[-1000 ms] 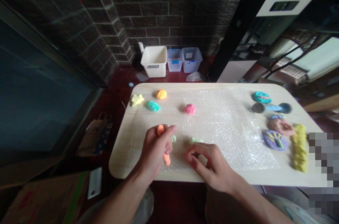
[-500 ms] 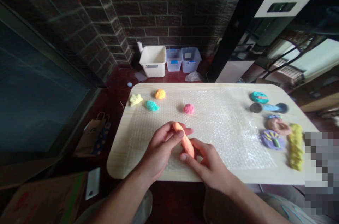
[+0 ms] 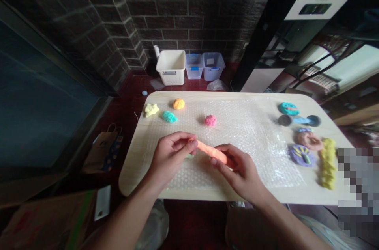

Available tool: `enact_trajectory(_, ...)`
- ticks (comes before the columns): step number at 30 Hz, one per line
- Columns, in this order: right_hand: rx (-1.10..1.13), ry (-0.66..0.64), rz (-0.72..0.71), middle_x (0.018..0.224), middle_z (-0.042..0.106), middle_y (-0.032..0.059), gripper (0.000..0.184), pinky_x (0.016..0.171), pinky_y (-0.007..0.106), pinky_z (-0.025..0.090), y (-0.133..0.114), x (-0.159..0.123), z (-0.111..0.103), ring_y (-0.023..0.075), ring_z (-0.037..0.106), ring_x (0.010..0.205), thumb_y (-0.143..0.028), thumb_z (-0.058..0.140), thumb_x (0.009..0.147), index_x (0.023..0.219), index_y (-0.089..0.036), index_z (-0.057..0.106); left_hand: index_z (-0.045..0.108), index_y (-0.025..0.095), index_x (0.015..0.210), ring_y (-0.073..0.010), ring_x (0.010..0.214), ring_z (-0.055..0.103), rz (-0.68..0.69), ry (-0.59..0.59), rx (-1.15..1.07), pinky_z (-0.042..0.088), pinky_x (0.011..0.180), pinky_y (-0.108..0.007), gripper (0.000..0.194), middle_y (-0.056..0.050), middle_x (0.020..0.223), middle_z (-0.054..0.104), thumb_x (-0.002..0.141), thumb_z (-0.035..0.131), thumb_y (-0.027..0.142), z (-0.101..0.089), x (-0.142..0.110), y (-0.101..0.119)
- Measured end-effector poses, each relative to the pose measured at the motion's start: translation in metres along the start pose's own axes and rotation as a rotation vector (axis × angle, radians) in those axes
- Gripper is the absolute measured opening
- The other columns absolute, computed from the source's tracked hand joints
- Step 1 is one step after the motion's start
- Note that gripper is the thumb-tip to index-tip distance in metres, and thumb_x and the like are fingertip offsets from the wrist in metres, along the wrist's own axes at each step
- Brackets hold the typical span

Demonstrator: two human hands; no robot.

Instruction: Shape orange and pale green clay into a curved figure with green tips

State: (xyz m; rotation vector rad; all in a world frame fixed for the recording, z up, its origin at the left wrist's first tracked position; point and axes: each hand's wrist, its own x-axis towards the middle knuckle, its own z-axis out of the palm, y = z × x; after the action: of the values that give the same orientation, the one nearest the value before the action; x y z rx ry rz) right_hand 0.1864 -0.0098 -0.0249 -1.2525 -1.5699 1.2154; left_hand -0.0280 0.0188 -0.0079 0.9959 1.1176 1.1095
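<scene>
Between my hands, above the bubble wrap point(image 3: 251, 143), is a roll of orange modelling clay point(image 3: 211, 150). My left hand point(image 3: 174, 151) pinches its upper left end between thumb and fingers. Around its lower right end, my right hand point(image 3: 235, 167) has its thumb in front and fingers behind. A small bit of pale green point(image 3: 189, 156) shows on the wrap just behind my left hand, mostly hidden. Beyond my hands lies a pink clay lump point(image 3: 210, 120). Farther left are a teal clay lump point(image 3: 169, 116), an orange-yellow lump point(image 3: 179, 103) and a pale yellow lump point(image 3: 152, 110).
At the table's point(image 3: 133, 171) right side lie a purple clay disc point(image 3: 301, 156), a brown clay ring point(image 3: 309, 139), a yellow clay strip point(image 3: 328, 163), a teal disc point(image 3: 289, 108) and a dumbbell shape point(image 3: 300, 120). Bins point(image 3: 171, 68) stand on the floor behind.
The orange clay roll has turned from steep to nearly level and looks longer. My hands have moved apart, the left one leftward and the right one rightward. Pale green now shows behind my left hand.
</scene>
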Motion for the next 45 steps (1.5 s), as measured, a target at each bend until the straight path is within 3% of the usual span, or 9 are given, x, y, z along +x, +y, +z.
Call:
enact_trajectory(6, -0.131, -0.031, -0.034, 0.094, 0.078, 0.0066, 0.024, 0.057, 0.026, 0.048, -0.008, 0.0, -0.01, 0.0176, 0.067, 0.073, -0.041, 0.073, 0.096, 0.109, -0.021, 0.077, 0.076, 0.015, 0.098, -0.0199, 0.087, 0.074, 0.01, -0.081, 0.09, 0.059, 0.082, -0.031, 0.031, -0.008, 0.094, 0.079, 0.08, 0.088, 0.037, -0.001, -0.001, 0.001)
enact_trajectory(9, -0.113, -0.017, -0.017, 0.086, 0.075, 0.0063, 0.029, 0.056, 0.026, 0.046, -0.008, 0.0, -0.015, 0.0171, 0.065, 0.069, -0.045, 0.067, 0.1, 0.108, -0.019, 0.076, 0.072, 0.019, 0.113, -0.0237, 0.1, 0.073, 0.157, -0.073, 0.374, 0.058, 0.091, -0.038, 0.03, -0.009, 0.108, 0.077, 0.089, 0.077, 0.035, -0.013, -0.003, 0.004)
enact_trajectory(13, -0.025, 0.059, -0.004, 0.078, 0.07, 0.0051, 0.034, 0.058, 0.028, 0.047, -0.003, 0.002, -0.02, 0.0165, 0.062, 0.067, -0.049, 0.064, 0.101, 0.103, -0.016, 0.07, 0.068, 0.023, 0.126, -0.0288, 0.121, 0.063, 0.384, -0.133, 0.9, 0.051, 0.106, -0.046, 0.041, -0.009, 0.128, 0.068, 0.086, 0.077, 0.024, -0.032, -0.008, -0.002)
enact_trajectory(18, -0.09, -0.067, -0.052, 0.087, 0.072, 0.0058, 0.037, 0.067, 0.031, 0.052, -0.009, 0.002, -0.015, 0.0189, 0.066, 0.075, -0.043, 0.059, 0.105, 0.133, -0.017, 0.061, 0.065, 0.023, 0.133, -0.0292, 0.123, 0.058, 0.453, -0.281, 1.056, 0.048, 0.108, -0.049, 0.045, -0.01, 0.129, 0.065, 0.09, 0.075, 0.018, -0.037, -0.007, -0.028)
enact_trajectory(21, -0.173, -0.116, -0.052, 0.09, 0.073, 0.0066, 0.031, 0.071, 0.032, 0.052, -0.018, 0.001, -0.009, 0.0197, 0.066, 0.079, -0.039, 0.054, 0.108, 0.128, -0.018, 0.065, 0.069, 0.023, 0.124, -0.028, 0.117, 0.06, 0.473, -0.289, 1.064, 0.05, 0.104, -0.047, 0.033, -0.008, 0.119, 0.068, 0.092, 0.07, 0.012, -0.034, -0.002, -0.032)
enact_trajectory(26, -0.26, -0.09, -0.047, 0.087, 0.071, 0.0049, 0.02, 0.068, 0.031, 0.047, -0.03, -0.001, -0.004, 0.0191, 0.063, 0.076, -0.031, 0.052, 0.106, 0.107, -0.018, 0.067, 0.07, 0.022, 0.123, -0.0262, 0.114, 0.064, 0.461, -0.204, 0.936, 0.051, 0.102, -0.043, 0.026, -0.008, 0.118, 0.07, 0.098, 0.065, 0.018, -0.039, -0.005, -0.015)
enact_trajectory(32, -0.185, -0.202, -0.102, 0.107, 0.076, 0.0065, 0.028, 0.082, 0.032, 0.052, -0.045, -0.005, 0.013, 0.0204, 0.068, 0.093, -0.04, 0.054, 0.109, 0.123, -0.023, 0.071, 0.07, 0.025, 0.123, -0.0228, 0.113, 0.067, 0.412, -0.204, 0.762, 0.052, 0.099, -0.036, 0.027, -0.006, 0.12, 0.072, 0.096, 0.068, 0.019, -0.049, -0.029, 0.005)
enact_trajectory(38, -0.26, -0.27, -0.073, 0.093, 0.075, 0.0058, 0.027, 0.065, 0.029, 0.049, -0.045, -0.005, 0.032, 0.0183, 0.065, 0.076, -0.041, 0.055, 0.108, 0.114, -0.022, 0.072, 0.067, 0.025, 0.113, -0.0224, 0.106, 0.069, 0.338, -0.174, 0.716, 0.052, 0.093, -0.034, 0.024, -0.003, 0.112, 0.075, 0.091, 0.076, 0.022, -0.063, -0.046, 0.013)
enact_trajectory(45, -0.355, -0.313, -0.216, 0.102, 0.077, 0.0088, 0.022, 0.076, 0.036, 0.055, -0.048, 0.0, 0.043, 0.0224, 0.07, 0.089, -0.03, 0.057, 0.106, 0.116, -0.022, 0.074, 0.073, 0.026, 0.112, -0.0217, 0.101, 0.07, 0.312, -0.246, 0.7, 0.053, 0.09, -0.033, 0.023, -0.003, 0.108, 0.075, 0.09, 0.078, 0.025, -0.079, -0.054, 0.017)
